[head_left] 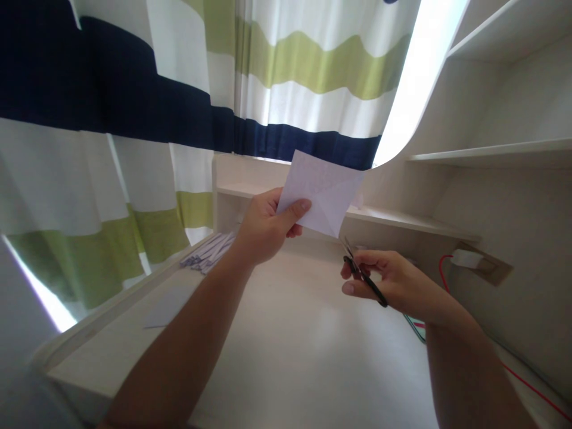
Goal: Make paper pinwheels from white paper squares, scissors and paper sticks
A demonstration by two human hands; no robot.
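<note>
My left hand (272, 226) pinches a white square sheet of paper (322, 190) by its left edge, thumb on top, and holds it up above the desk. Faint diagonal crease lines cross the paper. Black-handled scissors (364, 277) are in my right hand (388, 283), with thumb and fingers at the handles. Their blades point up and to the left, close to the paper's lower right corner. Whether the tips touch the paper I cannot tell.
Several thin paper strips (210, 253) lie at the desk's left back, with a white sheet (167, 307) nearer me. Striped curtains (179, 113) hang behind. At right are shelves (496, 152), a white plug (467, 259) with a red cable, and a green-edged object (414, 326) partly hidden by my arm.
</note>
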